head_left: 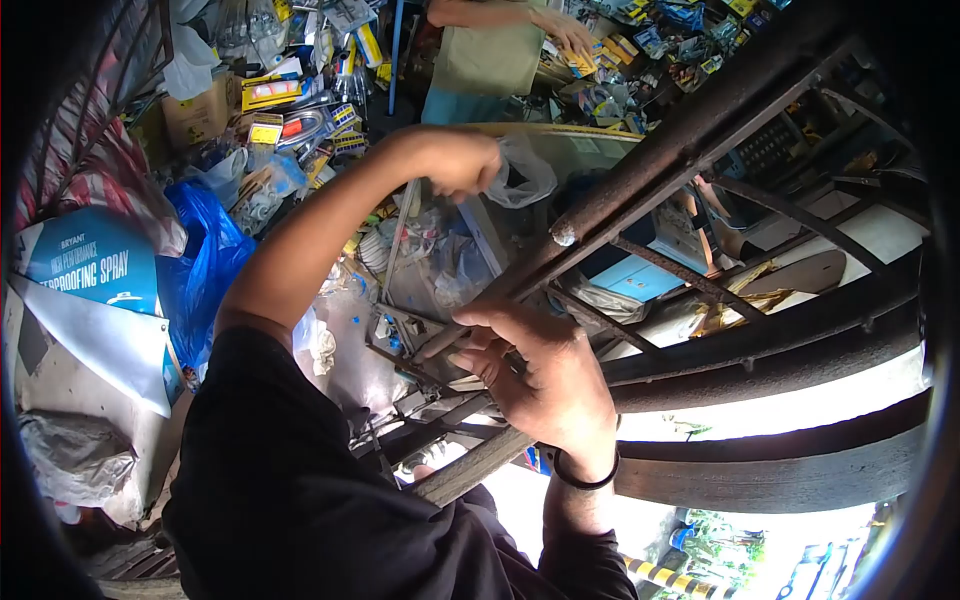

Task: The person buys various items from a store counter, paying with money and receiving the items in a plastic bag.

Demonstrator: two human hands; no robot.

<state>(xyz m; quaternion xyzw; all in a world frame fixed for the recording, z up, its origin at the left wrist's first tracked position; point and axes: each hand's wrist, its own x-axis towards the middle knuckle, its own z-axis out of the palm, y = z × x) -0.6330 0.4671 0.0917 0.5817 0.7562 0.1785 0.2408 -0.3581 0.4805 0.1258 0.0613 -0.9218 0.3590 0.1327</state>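
My left hand (pixel 462 163) is closed, its fingers curled at the edge of a whitish plastic bag (pixel 528 178) that hangs beside the knuckles. Lower down, my right hand (pixel 545 375), with a black band on the wrist, curls its fingers round a dark metal bar (pixel 590 213). The bar belongs to a rusty metal grille (pixel 700 285) that slants up to the right. Part of the bar is hidden behind the fingers.
Across a counter (pixel 590 143) stands a person (pixel 480 60) among heaped packaged goods. A blue plastic bag (pixel 205 240) and a teal-and-white printed sheet (pixel 95 265) are at the left. A wooden piece (pixel 470 468) lies below my right hand.
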